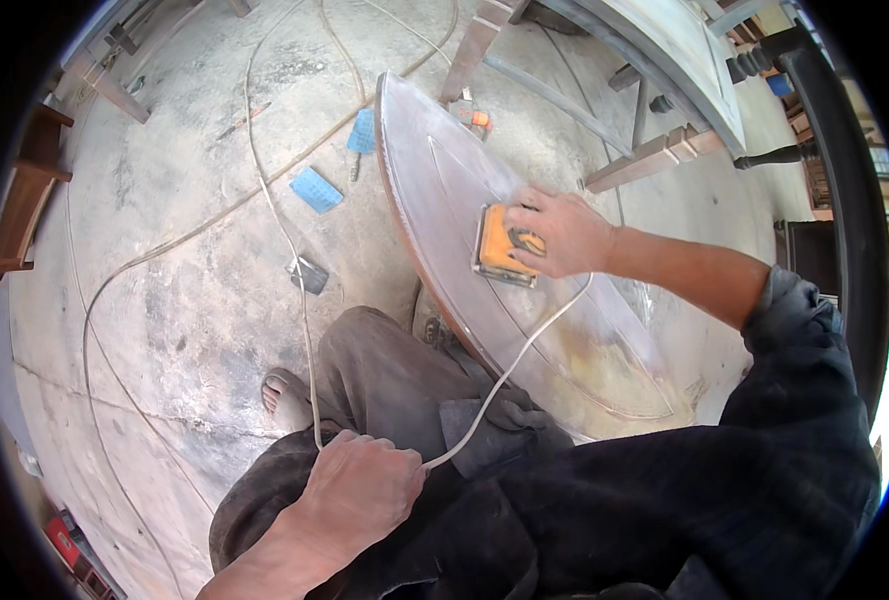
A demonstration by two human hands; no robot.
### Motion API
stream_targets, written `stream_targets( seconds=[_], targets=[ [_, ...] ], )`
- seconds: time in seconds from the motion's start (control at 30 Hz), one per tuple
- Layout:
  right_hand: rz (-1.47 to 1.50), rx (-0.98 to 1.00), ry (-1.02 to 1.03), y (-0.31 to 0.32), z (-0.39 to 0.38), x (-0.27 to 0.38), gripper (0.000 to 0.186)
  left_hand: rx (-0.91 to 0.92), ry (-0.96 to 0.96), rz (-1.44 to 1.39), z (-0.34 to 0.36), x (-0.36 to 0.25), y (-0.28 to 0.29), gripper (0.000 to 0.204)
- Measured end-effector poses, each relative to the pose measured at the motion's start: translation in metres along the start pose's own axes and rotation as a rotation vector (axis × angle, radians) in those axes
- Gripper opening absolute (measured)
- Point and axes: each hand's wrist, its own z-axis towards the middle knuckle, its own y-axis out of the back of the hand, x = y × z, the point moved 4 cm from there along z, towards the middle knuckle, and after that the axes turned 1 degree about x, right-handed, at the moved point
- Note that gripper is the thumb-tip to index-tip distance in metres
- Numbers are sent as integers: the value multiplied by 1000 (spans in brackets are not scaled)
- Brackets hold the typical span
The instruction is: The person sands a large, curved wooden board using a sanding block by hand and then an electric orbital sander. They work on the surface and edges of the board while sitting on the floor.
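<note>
My right hand (572,238) is wrapped over the top of a yellow and black electric sander (499,248). The sander's flat square base rests on a pale, dusty, curved wooden panel (420,165) with a brown edge. Thin outlines run along the panel's face, and a yellowish patch marks its near end. A pale power cord (510,371) leads from the sander to my left hand (365,488), which is closed around it near my knee. From there the cord continues away across the floor.
Blue sheets of abrasive paper (317,189) and a dark square pad (309,276) lie on the dusty concrete floor (205,330). A brown hose (175,243) crosses it. An orange tool (479,119) sits behind the panel. Wooden furniture frames (655,155) stand far right.
</note>
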Motion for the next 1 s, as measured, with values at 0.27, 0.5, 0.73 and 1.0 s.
stream_targets(
  seconds=[0.27, 0.5, 0.73, 1.0],
  targets=[
    [-108, -37, -15, 9, 94, -59, 43, 13, 35, 3, 8, 5, 7, 24],
    [3, 92, 82, 5, 22, -18, 33, 0, 19, 25, 4, 2, 6, 24],
    [-9, 23, 61, 6, 42, -33, 32, 22, -22, 17, 4, 3, -7, 23],
    [-33, -66, 70, 22, 157, -84, 35, 1, 83, 4, 8, 9, 0, 25]
  ],
)
